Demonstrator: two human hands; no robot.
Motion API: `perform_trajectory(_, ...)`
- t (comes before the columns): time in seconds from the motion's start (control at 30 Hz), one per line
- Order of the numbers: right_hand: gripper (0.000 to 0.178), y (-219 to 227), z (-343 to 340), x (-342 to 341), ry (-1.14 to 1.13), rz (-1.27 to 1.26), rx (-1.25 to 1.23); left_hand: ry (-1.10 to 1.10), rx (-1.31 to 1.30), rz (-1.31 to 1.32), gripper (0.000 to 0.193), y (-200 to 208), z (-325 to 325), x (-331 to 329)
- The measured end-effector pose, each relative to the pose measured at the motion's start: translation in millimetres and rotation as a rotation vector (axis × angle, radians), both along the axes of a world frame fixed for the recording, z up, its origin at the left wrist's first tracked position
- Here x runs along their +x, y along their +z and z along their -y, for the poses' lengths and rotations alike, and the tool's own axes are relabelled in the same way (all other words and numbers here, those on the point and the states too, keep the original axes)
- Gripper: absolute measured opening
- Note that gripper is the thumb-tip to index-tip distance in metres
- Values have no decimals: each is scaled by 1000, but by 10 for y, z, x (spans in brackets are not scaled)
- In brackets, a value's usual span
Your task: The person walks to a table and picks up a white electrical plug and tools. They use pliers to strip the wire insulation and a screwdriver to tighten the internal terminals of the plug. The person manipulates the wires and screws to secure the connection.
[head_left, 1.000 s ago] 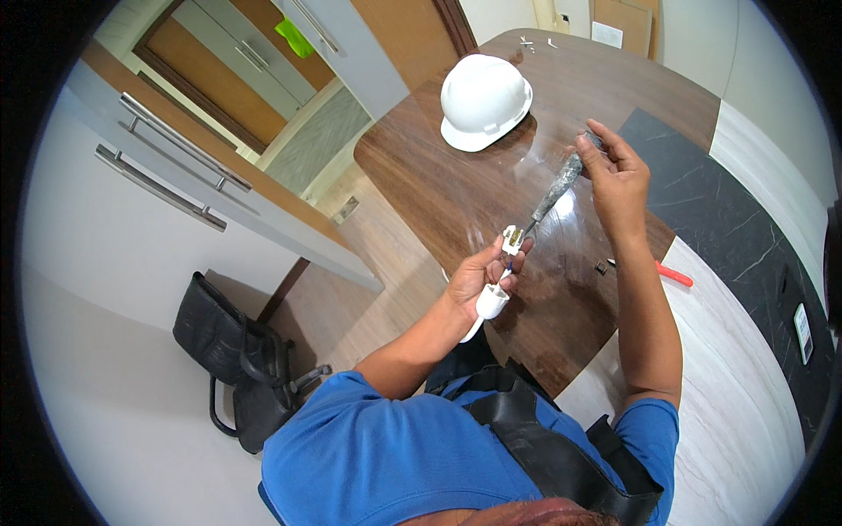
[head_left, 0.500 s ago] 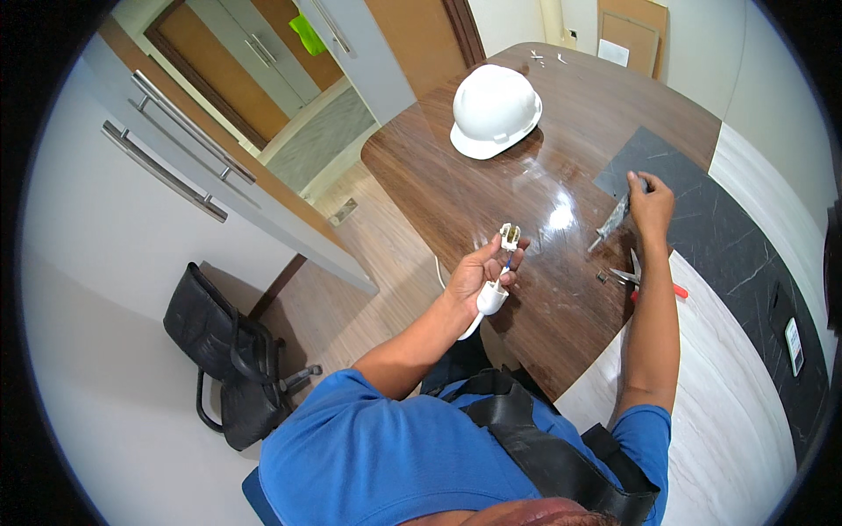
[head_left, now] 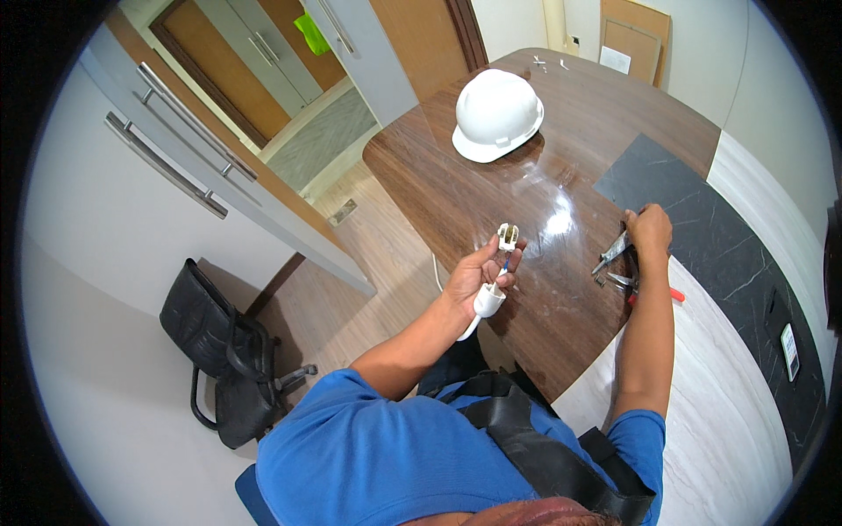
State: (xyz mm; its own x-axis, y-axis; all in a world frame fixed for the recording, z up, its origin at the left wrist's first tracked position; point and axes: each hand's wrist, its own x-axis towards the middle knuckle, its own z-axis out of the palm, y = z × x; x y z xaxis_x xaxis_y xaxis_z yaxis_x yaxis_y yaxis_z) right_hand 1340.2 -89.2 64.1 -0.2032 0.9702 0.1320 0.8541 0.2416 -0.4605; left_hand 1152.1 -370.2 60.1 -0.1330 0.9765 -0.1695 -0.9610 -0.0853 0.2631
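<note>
My left hand point(head_left: 481, 276) is closed on the white inner part of an electrical plug point(head_left: 508, 237), its metal parts exposed. Thin wires, one of them blue, run from it past my fingers to a loose white plug cover point(head_left: 489, 300) on a white cable point(head_left: 470, 330). Over the table to the right, my right hand point(head_left: 649, 231) grips a screwdriver point(head_left: 613, 252) that points down and left. Its tip is near some small metal pieces point(head_left: 600, 280), too small to make out. Pliers with red handles point(head_left: 676, 296) lie partly under my right forearm.
A white hard hat point(head_left: 497, 114) stands on the brown wooden table point(head_left: 421, 158). White scraps point(head_left: 539, 61) lie at its far end. On the right are a dark marble-look sheet point(head_left: 653, 175) and a phone point(head_left: 790, 352). A black office chair point(head_left: 224, 351) stands to the left.
My right hand has moved nearer to me with the screwdriver, bringing its tip down beside the small metal pieces. The left hand holds the plug in nearly the same place.
</note>
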Motion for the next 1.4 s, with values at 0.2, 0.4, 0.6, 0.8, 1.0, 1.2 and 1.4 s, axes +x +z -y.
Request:
perform_trajectory(0.2, 32, 154, 207, -18, 91, -35, 367, 24, 128, -28, 32, -21, -13, -46)
perform_trajectory(0.4, 46, 424, 1133, -412, 643, -603, -493, 207, 108, -180, 31, 40, -218, -159)
perform_trajectory(0.6, 61, 179, 1797, -534, 522, -1208, -1033, 306, 36, -366, 33, 84, -436, -196)
perform_trajectory(0.8, 43, 22, 1797, -654, 485, -1183, -996, 240, 55, -421, 33, -19, -513, -69)
perform_trajectory(1.0, 28, -108, 1784, -680, 496, -1218, -972, 177, 95, -334, 39, -96, -573, -47)
perform_trajectory(1.2, 27, -169, 1827, -673, 509, -1313, -994, 188, 66, -154, 36, -115, -584, -204)
perform_trajectory(1.4, 26, -139, 1872, -686, 513, -1447, -1094, 209, 80, -191, 32, -254, -537, -271)
